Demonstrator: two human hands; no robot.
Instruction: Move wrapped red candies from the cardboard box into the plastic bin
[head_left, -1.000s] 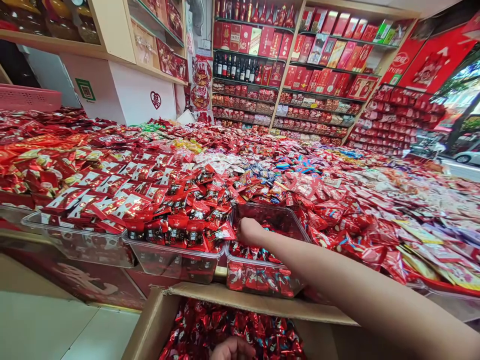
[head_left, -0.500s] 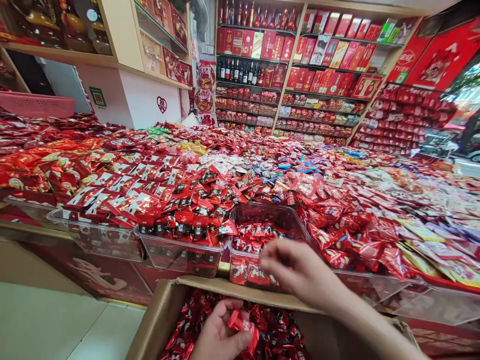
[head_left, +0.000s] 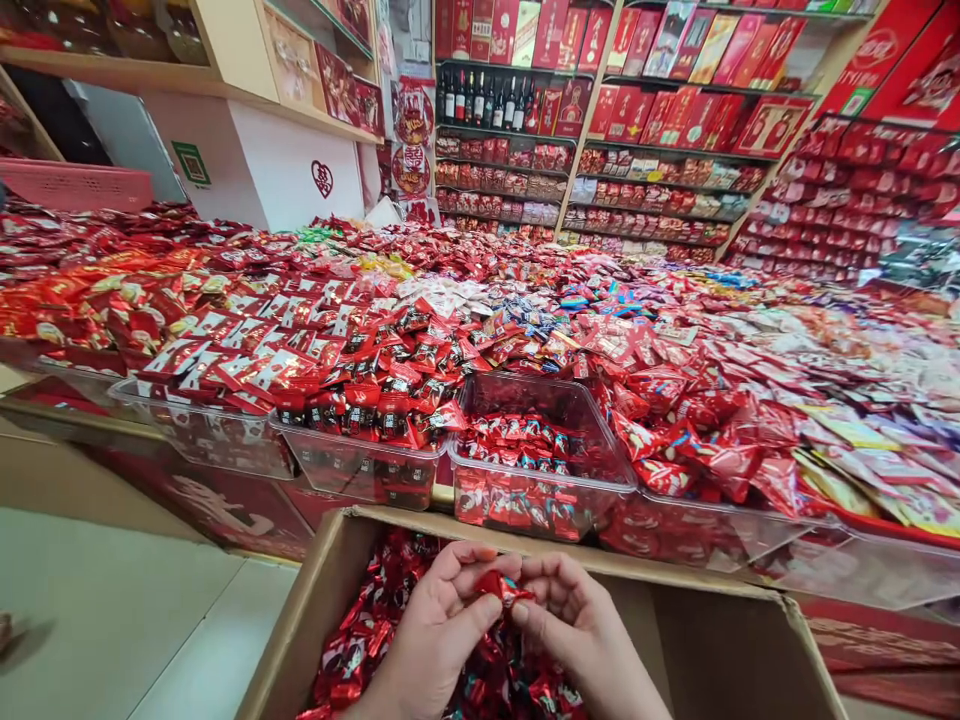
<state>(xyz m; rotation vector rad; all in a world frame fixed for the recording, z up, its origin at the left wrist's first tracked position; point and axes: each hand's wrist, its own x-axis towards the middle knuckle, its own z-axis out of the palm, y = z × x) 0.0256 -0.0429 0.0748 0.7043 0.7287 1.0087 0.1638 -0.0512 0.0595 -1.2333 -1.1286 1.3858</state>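
Observation:
Both hands meet over an open cardboard box [head_left: 300,620] that holds a heap of red foil-wrapped candies [head_left: 352,650]. Between the fingertips is one red wrapped candy [head_left: 501,588]. My left hand [head_left: 439,625] pinches its left side with thumb and fingers, and my right hand [head_left: 574,625] pinches its right end. Just beyond the box stands a clear plastic bin [head_left: 540,485], partly filled with similar red candies [head_left: 517,445] laid in rows. My hands and wrists hide part of the heap in the box.
Neighbouring clear bins [head_left: 360,465] overflow with dark-and-red packets [head_left: 375,400] on the left and larger red packets [head_left: 690,430] on the right. Behind lies a wide spread of wrapped sweets. Shelves with boxes and bottles [head_left: 487,100] line the back wall. Pale floor tiles [head_left: 97,590] show at lower left.
My right hand has come back from above the clear bin to the candy in my left hand and now grips it too. The view has tilted downward.

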